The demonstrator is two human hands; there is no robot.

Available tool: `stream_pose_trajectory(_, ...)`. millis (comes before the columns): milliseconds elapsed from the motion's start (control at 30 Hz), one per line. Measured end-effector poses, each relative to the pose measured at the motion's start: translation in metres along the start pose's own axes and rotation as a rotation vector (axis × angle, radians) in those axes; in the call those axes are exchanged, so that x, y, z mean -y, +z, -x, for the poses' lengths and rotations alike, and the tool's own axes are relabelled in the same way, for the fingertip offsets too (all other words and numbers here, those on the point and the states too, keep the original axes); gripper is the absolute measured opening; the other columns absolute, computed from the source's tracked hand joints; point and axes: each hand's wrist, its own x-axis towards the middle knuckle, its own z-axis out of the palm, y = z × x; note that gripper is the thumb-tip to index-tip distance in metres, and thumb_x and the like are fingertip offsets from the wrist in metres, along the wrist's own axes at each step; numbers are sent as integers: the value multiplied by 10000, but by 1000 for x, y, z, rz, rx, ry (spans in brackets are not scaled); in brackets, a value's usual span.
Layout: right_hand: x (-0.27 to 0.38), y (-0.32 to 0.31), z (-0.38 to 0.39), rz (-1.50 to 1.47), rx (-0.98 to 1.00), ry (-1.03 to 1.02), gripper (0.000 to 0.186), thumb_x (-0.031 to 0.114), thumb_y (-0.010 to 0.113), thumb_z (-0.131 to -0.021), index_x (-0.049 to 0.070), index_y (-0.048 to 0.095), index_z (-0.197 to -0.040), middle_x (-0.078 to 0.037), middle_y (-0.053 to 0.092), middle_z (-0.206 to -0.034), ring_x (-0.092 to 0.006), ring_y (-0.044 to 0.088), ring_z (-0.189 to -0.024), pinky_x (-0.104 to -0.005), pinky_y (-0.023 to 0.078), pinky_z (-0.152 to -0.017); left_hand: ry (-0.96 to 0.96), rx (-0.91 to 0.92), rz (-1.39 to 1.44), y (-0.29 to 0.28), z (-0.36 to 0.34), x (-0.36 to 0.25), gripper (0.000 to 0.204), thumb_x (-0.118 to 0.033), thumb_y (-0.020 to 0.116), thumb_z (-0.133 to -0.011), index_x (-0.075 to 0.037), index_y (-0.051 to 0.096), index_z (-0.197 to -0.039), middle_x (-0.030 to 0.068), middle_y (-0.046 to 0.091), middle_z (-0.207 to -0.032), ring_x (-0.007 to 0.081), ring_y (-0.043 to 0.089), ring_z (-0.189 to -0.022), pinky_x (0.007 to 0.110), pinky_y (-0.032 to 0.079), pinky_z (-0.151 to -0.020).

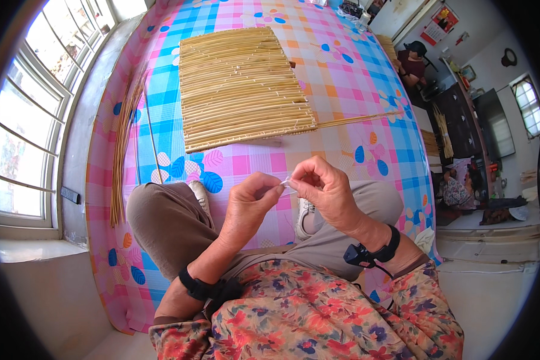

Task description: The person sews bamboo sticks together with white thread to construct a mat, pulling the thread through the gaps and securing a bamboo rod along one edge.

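I have both hands raised at the centre of my view, above the gap between the crossed legs. The left hand (252,195) has its grip closed, thumb and forefinger pinching a white string (287,182). The right hand (325,187), at 3 o'clock from it, pinches the same string in its fingertips. The string spans the short gap between them; I cannot tell whether it is looped or knotted, as the fingers hide most of it.

The slatted reed mat (240,90) lies at 12 o'clock on the checked sheet (342,159), apart from both hands. Thin stems (360,119) jut from its edge at 2 o'clock, and loose reeds (121,156) lie between 9 and 10, near the left knee (144,210).

What worries me: so small a pinch could lose the string if either thumb slackens, and an uneven pull might snarl or snap it. A shifting knee could crush those reeds. At 4 o'clock, the cabled wrist unit (363,257) could snag its lead on the sleeve.
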Motion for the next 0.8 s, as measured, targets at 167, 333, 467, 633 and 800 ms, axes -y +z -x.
stream_pose_trajectory(167, -5, 5, 3, -11, -30, 25, 133, 52, 631, -844, 40, 548, -948, 7, 567, -794, -35, 525, -700, -187, 447, -610, 12, -58, 54, 3, -1, 2, 30, -35, 625, -855, -18, 609, -873, -50, 550, -746, 10, 473, -685, 182, 398, -568)
stream_pose_trajectory(333, -9, 6, 2, -151, -9, 135, 167, 38, 619, -847, 30, 572, -1007, 6, 573, -807, -37, 517, -694, -189, 447, -613, -14, -86, 110, 7, -2, 2, 42, -89, 624, -864, -47, 621, -867, -77, 476, -625, -1, 366, -504, 172, 283, -439)
stream_pose_trajectory(467, -8, 5, 0, -163, 11, 142, 158, 4, 600, -848, 22, 610, -1005, 6, 575, -823, -42, 519, -701, -189, 447, -617, -115, -2, 258, -1, -5, 1, 71, -121, 615, -868, -51, 621, -882, -64, 498, -633, 4, 363, -505, 180, 272, -431)
stream_pose_trajectory(633, -2, 5, -2, -29, 10, 83, 136, -10, 597, -843, 28, 630, -970, -10, 573, -839, -60, 531, -725, -202, 447, -622, -185, 2, 359, -1, -8, -2, 51, -86, 611, -860, -36, 611, -855, -51, 445, -554, 31, 336, -444, 197, 249, -408)
stream_pose_trajectory(800, -8, 2, -3, 95, 36, -64, 128, 27, 591, -873, 40, 643, -989, 10, 562, -804, -33, 499, -622, -184, 405, -553, -260, 27, 437, -2, -9, -2, 39, -73, 605, -857, -35, 606, -846, -34, 456, -553, 31, 343, -438, 196, 238, -395)
